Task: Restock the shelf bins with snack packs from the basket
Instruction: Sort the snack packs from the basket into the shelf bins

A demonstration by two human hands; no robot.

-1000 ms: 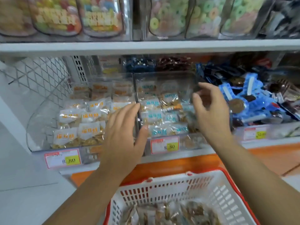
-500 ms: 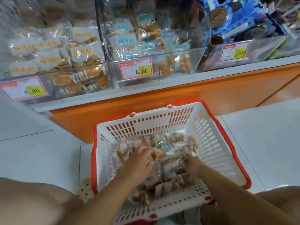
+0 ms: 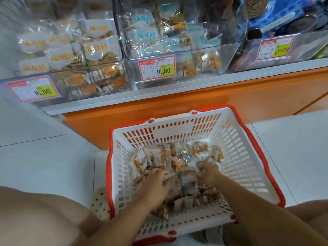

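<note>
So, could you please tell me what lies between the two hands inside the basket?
In the head view, loose snack packs fill the gap between the left hand and right hand inside the basket.

The left forearm and right forearm, both bare, reach forward and down, converging. The left hand is palm down, its fingers bent and spread, tips sunk among the packs; whether they grip one is unclear. The right hand sits near the left fingers, slightly further forward, its fingers curled and pinching one of the packs.
</note>
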